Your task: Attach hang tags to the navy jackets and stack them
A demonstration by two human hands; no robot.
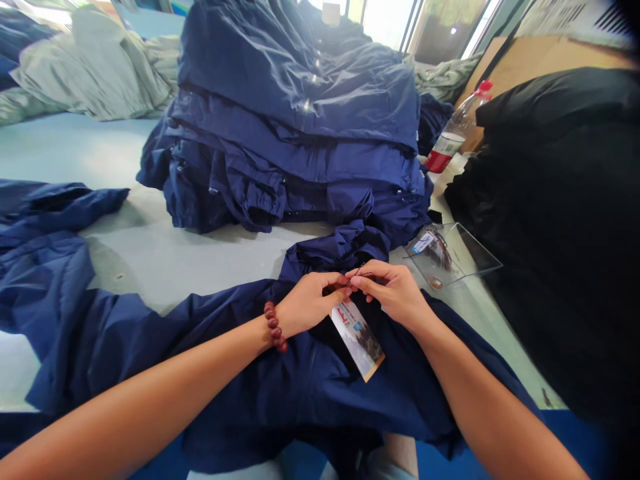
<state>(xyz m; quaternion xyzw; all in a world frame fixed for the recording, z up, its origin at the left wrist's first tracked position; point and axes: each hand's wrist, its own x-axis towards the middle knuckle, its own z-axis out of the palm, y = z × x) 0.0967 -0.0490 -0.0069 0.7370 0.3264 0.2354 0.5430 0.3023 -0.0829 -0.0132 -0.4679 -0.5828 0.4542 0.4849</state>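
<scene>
A navy jacket (300, 373) lies spread across the near edge of the table, its hood (340, 247) bunched toward the back. Over its neck area my left hand (320, 300) and my right hand (390, 287) meet, fingertips pinched together. Between them runs a thin dark cord (356, 272), gripped by both hands. A printed hang tag (360, 340) with a landscape picture rests on the jacket just below my fingers. Its upper end is partly covered by my left hand. A beaded bracelet circles my left wrist.
Behind the jacket stands a tall stack of folded navy jackets (300, 120). To the right are a clear plastic tray (470, 250) with dark cords and a tag, a bottle with a red cap (455, 130), and a large black pile of cloth (565, 200). Grey garments (100, 67) lie at the back left.
</scene>
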